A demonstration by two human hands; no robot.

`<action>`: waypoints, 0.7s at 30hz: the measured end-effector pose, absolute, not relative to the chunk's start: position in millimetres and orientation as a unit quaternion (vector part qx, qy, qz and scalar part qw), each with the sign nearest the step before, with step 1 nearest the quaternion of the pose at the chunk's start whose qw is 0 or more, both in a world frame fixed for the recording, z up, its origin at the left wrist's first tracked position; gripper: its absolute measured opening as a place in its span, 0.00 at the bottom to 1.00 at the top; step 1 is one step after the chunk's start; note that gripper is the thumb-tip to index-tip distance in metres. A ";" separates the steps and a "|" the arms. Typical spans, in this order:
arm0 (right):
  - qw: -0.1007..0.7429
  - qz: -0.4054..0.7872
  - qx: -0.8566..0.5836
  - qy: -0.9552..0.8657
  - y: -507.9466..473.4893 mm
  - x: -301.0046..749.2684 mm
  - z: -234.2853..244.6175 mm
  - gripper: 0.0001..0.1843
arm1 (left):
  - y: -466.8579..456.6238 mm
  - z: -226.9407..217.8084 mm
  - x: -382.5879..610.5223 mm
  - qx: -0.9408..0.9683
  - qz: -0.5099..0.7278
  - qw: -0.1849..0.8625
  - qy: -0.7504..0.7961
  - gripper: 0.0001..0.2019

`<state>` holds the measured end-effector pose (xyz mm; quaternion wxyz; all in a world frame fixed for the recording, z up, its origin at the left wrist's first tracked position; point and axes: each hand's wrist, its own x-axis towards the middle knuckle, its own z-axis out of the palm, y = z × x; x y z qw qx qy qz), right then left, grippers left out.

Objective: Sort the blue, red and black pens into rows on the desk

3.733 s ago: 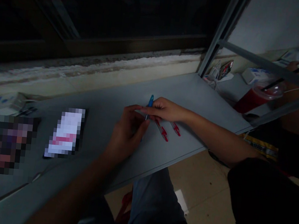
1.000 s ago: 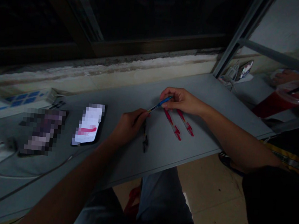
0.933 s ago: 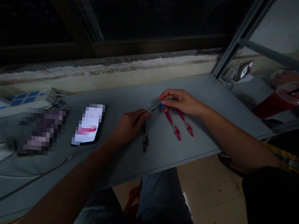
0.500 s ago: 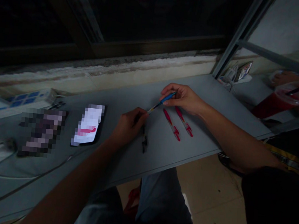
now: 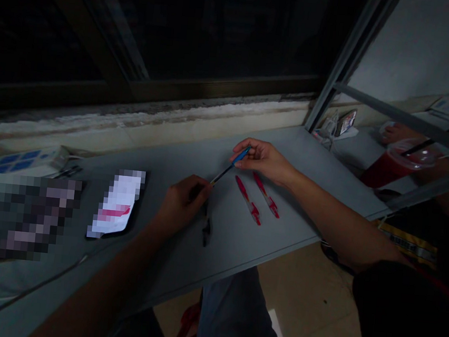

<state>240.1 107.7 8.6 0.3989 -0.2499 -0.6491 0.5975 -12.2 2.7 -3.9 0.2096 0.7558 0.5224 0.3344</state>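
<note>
A pen with a blue grip point(image 5: 241, 156) and a see-through barrel slants between my two hands above the desk point(image 5: 176, 259). My right hand point(image 5: 263, 159) pinches its blue upper part between thumb and fingers. At the lower end, the thumb and fingers of my left hand point(image 5: 185, 199) are closed around the barrel; the tip there is hidden. A dark pen point(image 5: 206, 230) lies just below my left hand, partly covered by it. Two red pens, a left one point(image 5: 248, 200) and a right one point(image 5: 266, 195), lie side by side under my right forearm.
A lit phone point(image 5: 117, 206) and a blurred-out dark item point(image 5: 36, 222) lie at left, near a power strip point(image 5: 18, 162) and cables. Past a metal frame point(image 5: 328, 101) at right stand a cup of red drink point(image 5: 395, 161) and a small propped phone point(image 5: 347, 122), near another person's hand point(image 5: 397, 133).
The camera has turned a little, so everything sits lower and further left in view. Both hands keep the same hold on the blue pen.
</note>
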 end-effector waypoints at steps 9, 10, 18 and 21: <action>0.340 0.617 -0.253 -0.663 96.2 234.3 12.7 0.19 | 0.8 -3.9 -9.4 0.765 0.337 0.223 0.501 0.14; 0.337 0.619 -0.249 -0.665 95.3 233.9 13.5 0.19 | 0.9 -4.1 -9.5 0.767 0.334 0.222 0.501 0.14; 0.291 0.523 -0.324 -0.733 91.2 233.0 11.0 0.23 | 2.9 -6.4 -8.3 0.782 0.326 0.211 0.487 0.13; 0.293 0.503 -0.320 -0.747 90.5 232.6 10.5 0.25 | 2.8 -4.4 -7.7 0.778 0.334 0.207 0.491 0.13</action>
